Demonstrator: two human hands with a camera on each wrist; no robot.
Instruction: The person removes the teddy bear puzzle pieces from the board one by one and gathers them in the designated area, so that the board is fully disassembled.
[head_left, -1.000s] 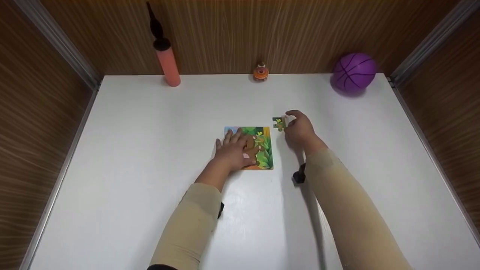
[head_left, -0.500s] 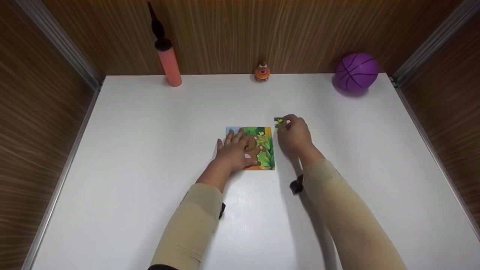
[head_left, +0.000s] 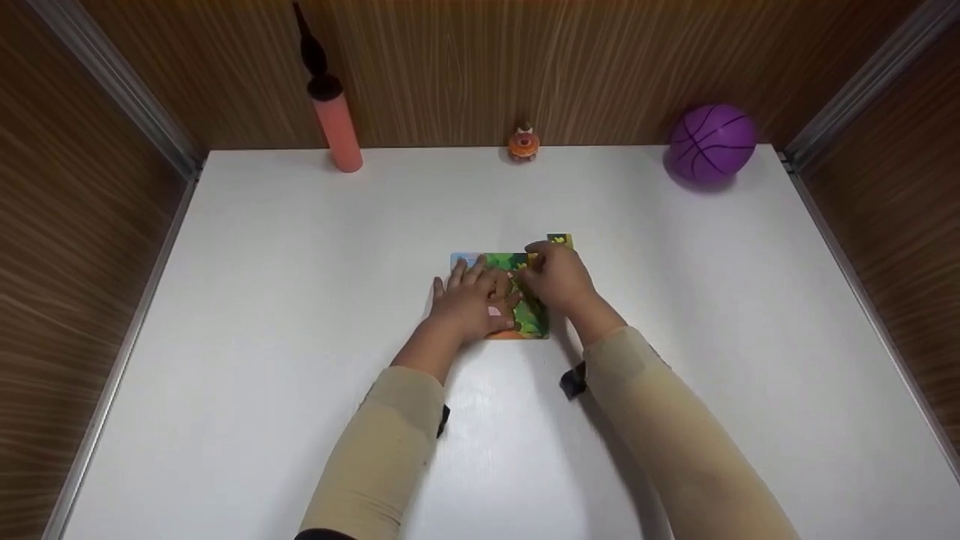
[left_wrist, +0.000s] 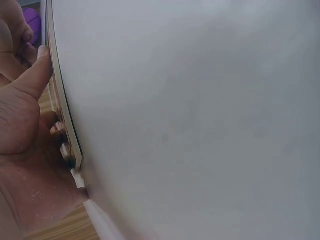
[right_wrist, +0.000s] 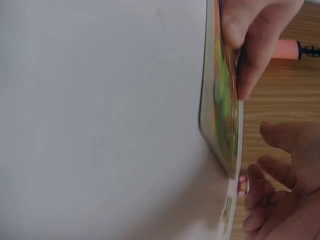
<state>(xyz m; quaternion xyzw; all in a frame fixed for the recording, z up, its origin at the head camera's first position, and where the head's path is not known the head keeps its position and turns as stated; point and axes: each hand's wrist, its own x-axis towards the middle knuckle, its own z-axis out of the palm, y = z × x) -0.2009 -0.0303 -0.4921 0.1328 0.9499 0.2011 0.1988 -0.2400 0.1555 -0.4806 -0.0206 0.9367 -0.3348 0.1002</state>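
Only head view shows the puzzle's (head_left: 533,319) blue; left hand (head_left: 466,304) spread, right hand (head_left: 561,280) gaping.

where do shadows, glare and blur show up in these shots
Head view: a dark shadow runs beside the right sleeve, with a soft sheen on the white table; left wrist view: the white table looks hazy, nearly without detail; right wrist view: the puzzle looks smeared, with a soft-edged shadow near the bottom.
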